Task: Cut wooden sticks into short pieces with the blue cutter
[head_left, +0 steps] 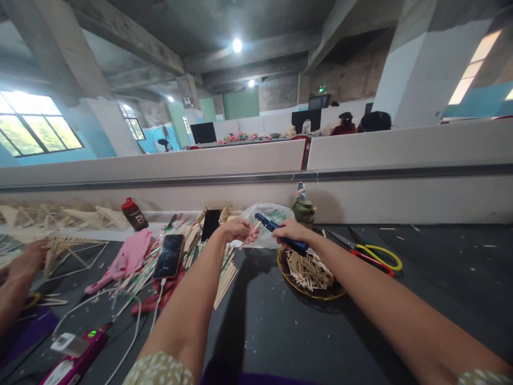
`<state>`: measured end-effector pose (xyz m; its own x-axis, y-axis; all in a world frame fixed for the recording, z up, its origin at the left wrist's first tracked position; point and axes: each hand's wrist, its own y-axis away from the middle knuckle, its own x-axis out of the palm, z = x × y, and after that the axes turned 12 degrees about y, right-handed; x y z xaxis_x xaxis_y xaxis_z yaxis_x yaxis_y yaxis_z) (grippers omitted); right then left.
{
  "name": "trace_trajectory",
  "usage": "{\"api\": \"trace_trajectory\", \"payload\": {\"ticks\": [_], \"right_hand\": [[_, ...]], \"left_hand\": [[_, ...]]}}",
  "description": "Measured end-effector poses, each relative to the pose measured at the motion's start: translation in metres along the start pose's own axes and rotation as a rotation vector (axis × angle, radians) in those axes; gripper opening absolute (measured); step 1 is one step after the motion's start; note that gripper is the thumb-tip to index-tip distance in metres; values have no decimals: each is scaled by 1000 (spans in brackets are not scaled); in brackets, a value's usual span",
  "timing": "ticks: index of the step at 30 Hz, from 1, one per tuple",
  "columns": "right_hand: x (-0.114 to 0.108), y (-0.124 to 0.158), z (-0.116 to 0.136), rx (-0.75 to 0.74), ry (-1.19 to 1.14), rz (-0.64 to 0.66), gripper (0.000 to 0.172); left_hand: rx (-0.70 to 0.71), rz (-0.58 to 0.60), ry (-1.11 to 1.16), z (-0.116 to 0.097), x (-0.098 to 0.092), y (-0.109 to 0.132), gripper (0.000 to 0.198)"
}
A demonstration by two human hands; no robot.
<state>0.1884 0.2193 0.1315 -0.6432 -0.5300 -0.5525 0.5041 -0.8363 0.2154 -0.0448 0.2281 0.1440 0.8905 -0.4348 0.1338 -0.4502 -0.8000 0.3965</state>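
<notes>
My left hand (239,230) pinches a thin wooden stick (250,236) that slants up toward the right. My right hand (292,233) is wrapped round a long blue hand cutter (265,220), whose head points left and meets the stick's upper end or lies just beside it; I cannot tell which. Below my right hand, a brown glass bowl (284,270) is heaped with short cut wooden pieces (310,271). Longer wooden sticks (226,278) lie loosely together on the table below my left hand. Behind both hands spreads a clear plastic bag (269,209).
Red- and yellow-handled scissors (374,256) lie right of the bowl. A green jar (304,213) stands behind it. Leftward are a charging phone (169,256), a pink sheet (136,251), a power strip (76,361) and a red-capped bottle (134,214). Another person's hand (30,259) touches stick frames (76,251).
</notes>
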Motion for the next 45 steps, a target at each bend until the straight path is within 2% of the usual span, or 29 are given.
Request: {"api": "trace_trajectory", "payload": {"ticks": [9,16,23,30,36,45], "right_hand": [[0,-16,-14,29,-58,-2,16],[5,-12,-13,23,-62,-38,14],[4,-16,-3,92,-22,-65,9],[-1,-17,9,107,27,-201,16],[5,-15,7,107,79,-285,21],[11,-16,6,113,94,-284,22]], "left_hand": [[-48,-3,-24,-3,-10,-17,29],[-67,-3,-23,-5,-6,-13,33],[-27,-95,33,-12,0,-12,23],[42,-219,119,-16,10,-16,4],[53,-250,152,-10,11,-17,13],[37,-260,144,-7,6,-17,15]]}}
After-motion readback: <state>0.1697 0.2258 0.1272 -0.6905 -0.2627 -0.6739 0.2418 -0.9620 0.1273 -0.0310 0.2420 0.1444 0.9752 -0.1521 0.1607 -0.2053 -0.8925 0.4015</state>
